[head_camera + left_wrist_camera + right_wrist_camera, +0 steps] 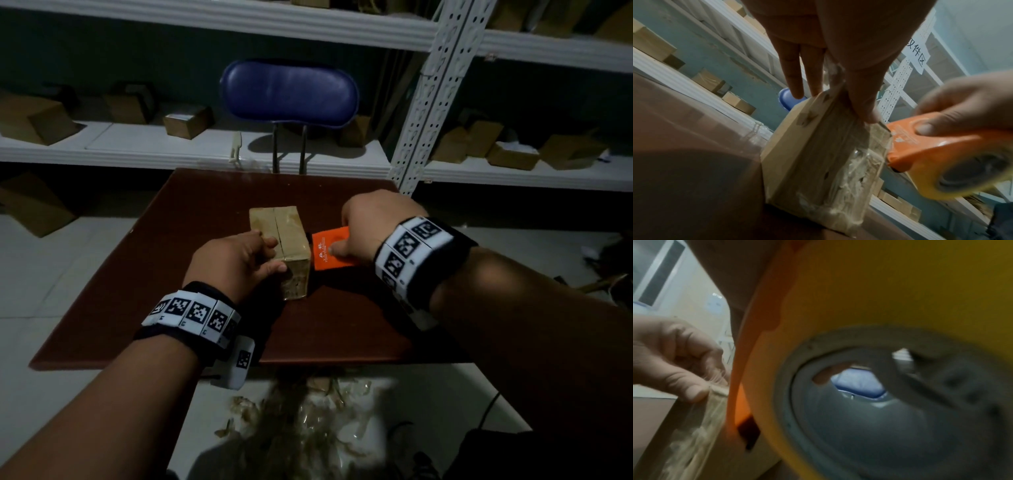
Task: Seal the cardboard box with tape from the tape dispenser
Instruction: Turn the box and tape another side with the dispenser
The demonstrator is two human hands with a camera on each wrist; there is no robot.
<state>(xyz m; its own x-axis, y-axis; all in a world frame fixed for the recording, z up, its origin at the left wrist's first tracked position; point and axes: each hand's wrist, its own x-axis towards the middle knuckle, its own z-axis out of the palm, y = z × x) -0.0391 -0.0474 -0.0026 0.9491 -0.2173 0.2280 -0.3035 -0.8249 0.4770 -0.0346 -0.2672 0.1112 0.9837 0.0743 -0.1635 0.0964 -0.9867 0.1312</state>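
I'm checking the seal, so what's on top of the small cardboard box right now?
On the small brown cardboard box, the left hand holds its near corner, thumb pressing wrinkled clear tape down. The centre seam beyond shows bare. What lies under the hand is hidden.

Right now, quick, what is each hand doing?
Left hand: fingers gripping the cardboard box, thumb pressing tape at its near edge.
Right hand: fingers holding the orange tape dispenser.

Cardboard box (281, 240) on my table (137, 291), tape dispenser (330, 251) touching its right side, chair (289, 92) behind, shelves (171, 144) beyond.
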